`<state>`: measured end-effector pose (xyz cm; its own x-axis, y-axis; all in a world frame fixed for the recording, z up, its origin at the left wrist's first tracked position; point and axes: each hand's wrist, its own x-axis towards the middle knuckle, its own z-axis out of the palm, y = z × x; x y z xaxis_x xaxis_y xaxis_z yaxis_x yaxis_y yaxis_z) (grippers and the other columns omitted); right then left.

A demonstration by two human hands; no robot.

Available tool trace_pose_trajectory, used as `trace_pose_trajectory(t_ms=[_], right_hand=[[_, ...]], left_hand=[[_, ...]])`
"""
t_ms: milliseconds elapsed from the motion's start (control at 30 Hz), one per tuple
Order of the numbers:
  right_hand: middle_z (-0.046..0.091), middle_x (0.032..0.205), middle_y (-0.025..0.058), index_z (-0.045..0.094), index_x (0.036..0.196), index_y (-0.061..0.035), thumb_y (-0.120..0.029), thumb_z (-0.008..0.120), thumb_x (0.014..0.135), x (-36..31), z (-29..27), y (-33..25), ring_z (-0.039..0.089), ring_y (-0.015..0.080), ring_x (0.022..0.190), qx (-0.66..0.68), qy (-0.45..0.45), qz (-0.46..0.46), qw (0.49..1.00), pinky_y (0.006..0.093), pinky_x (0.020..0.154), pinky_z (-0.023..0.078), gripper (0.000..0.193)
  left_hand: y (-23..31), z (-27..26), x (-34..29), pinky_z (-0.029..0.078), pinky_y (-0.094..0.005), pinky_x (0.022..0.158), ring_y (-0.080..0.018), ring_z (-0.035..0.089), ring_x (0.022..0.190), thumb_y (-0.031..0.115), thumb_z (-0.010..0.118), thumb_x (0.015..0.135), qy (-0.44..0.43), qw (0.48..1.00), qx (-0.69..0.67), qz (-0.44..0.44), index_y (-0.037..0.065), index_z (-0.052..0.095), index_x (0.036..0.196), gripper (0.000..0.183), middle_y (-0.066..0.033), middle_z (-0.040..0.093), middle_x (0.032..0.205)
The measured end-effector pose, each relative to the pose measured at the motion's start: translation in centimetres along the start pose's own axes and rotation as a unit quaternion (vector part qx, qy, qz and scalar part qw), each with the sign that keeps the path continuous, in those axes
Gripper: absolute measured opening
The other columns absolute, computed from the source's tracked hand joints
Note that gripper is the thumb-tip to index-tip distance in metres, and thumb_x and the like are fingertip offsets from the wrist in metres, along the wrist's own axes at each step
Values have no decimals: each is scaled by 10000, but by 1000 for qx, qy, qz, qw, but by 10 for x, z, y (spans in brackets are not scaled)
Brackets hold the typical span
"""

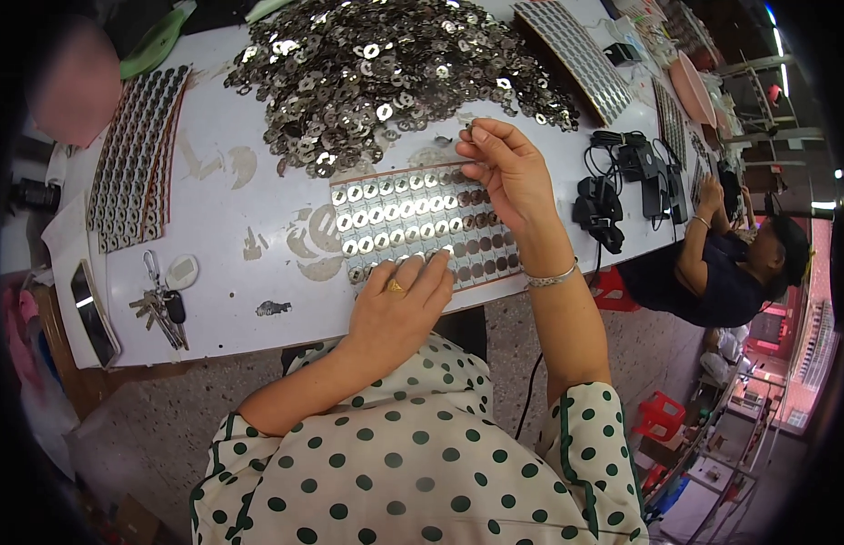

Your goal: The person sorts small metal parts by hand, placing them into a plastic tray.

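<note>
A flat panel [404, 229] with rows of round seats lies on the table before me. Shiny metal washers [377, 215] fill the seats on its left and middle; the seats towards its right edge show dark, bare discs. My left hand [399, 300], a ring on one finger, rests open on the panel's near edge, its index fingertip touching a seat at the end of a washer row. Above the panel's far right corner my right hand [506, 168] is closed in a pinch. Between thumb and index finger shows the dark edge of a small piece, seemingly a washer.
A large heap of loose washers [377, 73] covers the far table. Stacked panels stand left [140, 154] and far right [576, 54]. Keys [163, 309] and a phone [93, 313] lie left, black adapters with cables [622, 173] right. A co-worker [722, 263] sits at right.
</note>
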<state>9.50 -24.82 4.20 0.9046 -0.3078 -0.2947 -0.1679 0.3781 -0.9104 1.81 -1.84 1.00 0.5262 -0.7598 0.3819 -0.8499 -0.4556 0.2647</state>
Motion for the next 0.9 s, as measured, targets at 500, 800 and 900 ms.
trace_pose_trajectory(t_ms=[500, 800, 900], right_hand=[[673, 1046, 50, 665, 1234, 17, -85, 667, 991, -92, -8, 4, 600, 88, 947, -23, -110, -19, 994, 251, 818, 495, 263], [683, 985, -2, 716, 1168, -27, -10, 681, 974, -112, -11, 4, 609, 70, 891, -362, -144, -219, 894, 228, 773, 514, 197], [712, 1003, 27, 702, 1178, -11, -9, 671, 985, -111, -16, 11, 634, 83, 875, -210, -105, -111, 966, 234, 777, 522, 195]], left_hand=[[1, -23, 19, 355, -431, 1043, -266, 546, 1215, 257, 739, 899, 41, 962, -241, -121, 56, 565, 1380, 549, -92, 613, 1341], [2, -17, 22, 346, -436, 1061, -286, 532, 1242, 230, 715, 919, 70, 951, -282, -102, 45, 552, 1409, 549, -98, 605, 1347], [1, -18, 19, 370, -443, 1057, -295, 539, 1241, 212, 730, 904, 55, 956, -270, -99, 39, 560, 1395, 547, -101, 602, 1350]])
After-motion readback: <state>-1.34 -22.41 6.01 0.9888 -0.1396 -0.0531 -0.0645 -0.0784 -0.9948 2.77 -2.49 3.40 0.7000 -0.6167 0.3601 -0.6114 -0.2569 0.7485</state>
